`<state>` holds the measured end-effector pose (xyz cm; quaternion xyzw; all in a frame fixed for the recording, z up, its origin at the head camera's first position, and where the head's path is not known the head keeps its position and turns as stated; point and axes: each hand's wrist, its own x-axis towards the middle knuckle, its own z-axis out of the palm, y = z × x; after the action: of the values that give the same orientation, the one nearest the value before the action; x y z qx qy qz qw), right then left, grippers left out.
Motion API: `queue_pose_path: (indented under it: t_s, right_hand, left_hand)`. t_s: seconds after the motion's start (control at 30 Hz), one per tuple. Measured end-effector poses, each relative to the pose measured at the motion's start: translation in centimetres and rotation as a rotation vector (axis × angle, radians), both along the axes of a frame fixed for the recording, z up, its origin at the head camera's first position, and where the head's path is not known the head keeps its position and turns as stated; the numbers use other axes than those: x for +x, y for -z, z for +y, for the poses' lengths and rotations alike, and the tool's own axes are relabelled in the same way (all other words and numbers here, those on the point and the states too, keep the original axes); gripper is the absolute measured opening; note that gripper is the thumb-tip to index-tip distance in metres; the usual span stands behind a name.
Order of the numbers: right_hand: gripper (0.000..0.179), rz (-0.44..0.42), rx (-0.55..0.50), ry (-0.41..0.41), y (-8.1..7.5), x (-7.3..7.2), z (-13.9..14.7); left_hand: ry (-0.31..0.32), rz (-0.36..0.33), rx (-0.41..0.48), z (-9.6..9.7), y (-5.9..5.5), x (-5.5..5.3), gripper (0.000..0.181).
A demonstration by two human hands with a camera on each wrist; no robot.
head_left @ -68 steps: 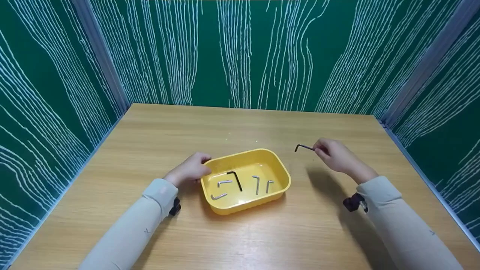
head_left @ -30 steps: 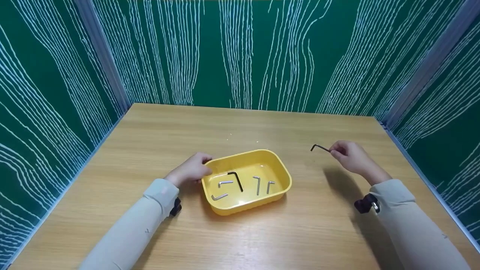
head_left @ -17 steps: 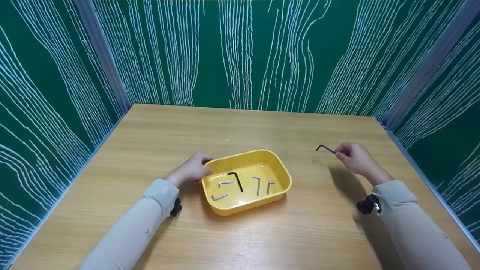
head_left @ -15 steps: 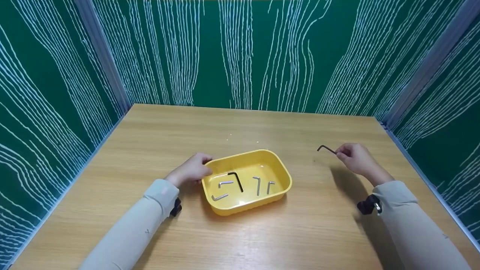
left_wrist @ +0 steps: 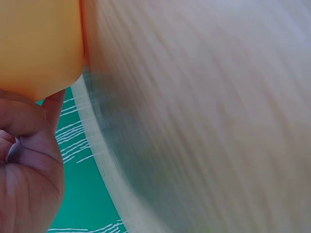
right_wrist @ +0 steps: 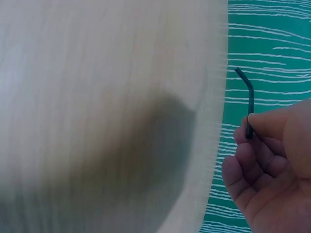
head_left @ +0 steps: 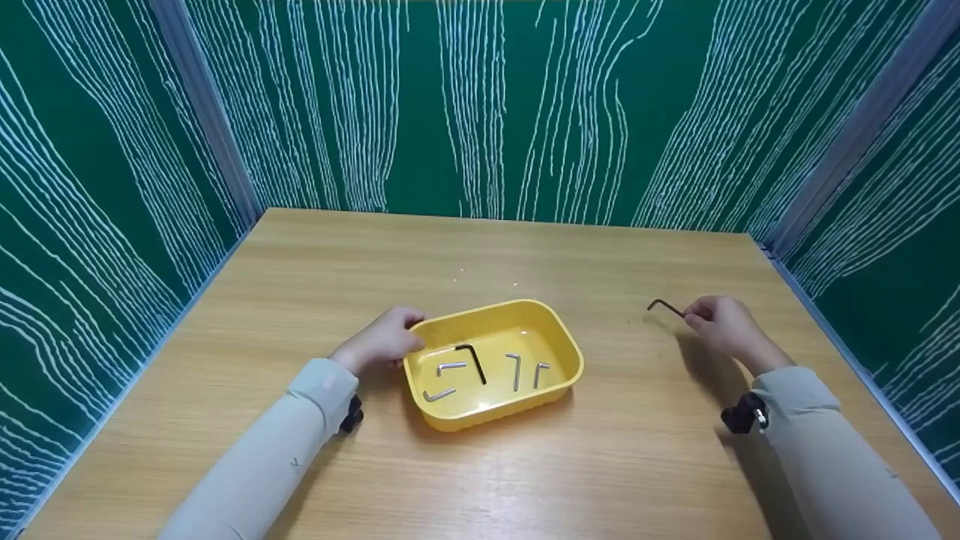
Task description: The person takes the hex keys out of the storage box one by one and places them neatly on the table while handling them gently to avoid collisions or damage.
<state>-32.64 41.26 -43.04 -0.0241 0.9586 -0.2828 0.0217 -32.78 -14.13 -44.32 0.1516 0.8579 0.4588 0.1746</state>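
Note:
My left hand (head_left: 384, 337) grips the left end of a yellow plastic tray (head_left: 495, 411), thumb over the rim and fingers outside it. In the left wrist view, the curled fingers (left_wrist: 24, 119) lie against the tray's outer wall (left_wrist: 39, 48). Inside the tray lie a black hex key (head_left: 472, 360) and several silver hex keys, one of them a short silver hex key (head_left: 441, 394) near the front left. Right of the tray, my right hand (head_left: 727, 330) pinches another black hex key (right_wrist: 251, 97) between thumb and forefinger by its long arm, its bent end pointing left.
The wooden table (head_left: 360, 255) extends around the tray. Tiny pale specks lie behind it. Green panels (head_left: 555, 112) with white wavy lines close off the back and both sides. A small black device (head_left: 741, 414) sits on the right wrist.
The right hand has moved right, away from the tray, and lately a little lower, with the black hex key still pinched. The left hand and the tray have stayed in place.

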Motion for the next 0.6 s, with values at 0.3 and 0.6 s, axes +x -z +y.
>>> queue_pose_path:
  t_s: [0.3,0.6]
  right_hand:
    - [0.027,-0.083,0.005,0.049,0.8,0.2,1.1]
    - [0.027,-0.055,0.082,0.01,1.5,0.0,1.5]
  left_hand:
    - [0.009,0.018,-0.018,0.0,0.2,-0.2,0.025]
    - [0.014,0.032,-0.018,0.0,0.1,-0.1,0.027]
